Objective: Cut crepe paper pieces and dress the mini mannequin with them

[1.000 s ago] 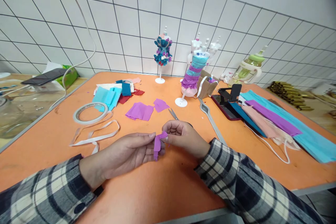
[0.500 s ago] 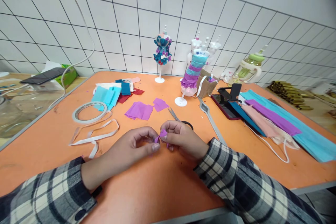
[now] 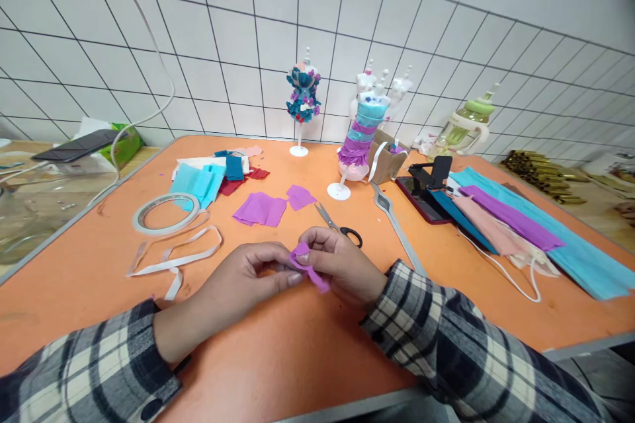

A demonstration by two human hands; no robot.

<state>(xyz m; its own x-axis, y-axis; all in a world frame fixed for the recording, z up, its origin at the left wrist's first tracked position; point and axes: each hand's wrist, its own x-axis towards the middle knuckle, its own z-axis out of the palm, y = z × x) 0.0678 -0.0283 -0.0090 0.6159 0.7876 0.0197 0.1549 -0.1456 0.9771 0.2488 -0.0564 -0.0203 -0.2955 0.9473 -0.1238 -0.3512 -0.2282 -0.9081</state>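
Note:
Between my two hands is a small twisted piece of purple crepe paper (image 3: 317,279). The fingers and thumb of my left hand (image 3: 262,272) pinch its left side. My right hand (image 3: 342,263) is closed on the other side, with a strip of the paper hanging below the thumb. Just beyond the hands lie flat purple crepe paper pieces (image 3: 260,209). Scissors (image 3: 338,225) with black handles rest behind my right hand, blades pointing away to the left.
Behind stand a mini dress form in blue and purple paper (image 3: 364,135) and a teal-ruffled one (image 3: 303,96). At left are a roll of double-sided tape (image 3: 140,217) and paper scraps (image 3: 203,184). Folded crepe paper (image 3: 585,258), a phone (image 3: 421,201) and a bottle (image 3: 464,129) are at right.
The purple paper has turned in my fingers, and a strip of it now hangs lower by my right thumb. Both hands stay close together; the view has shifted slightly.

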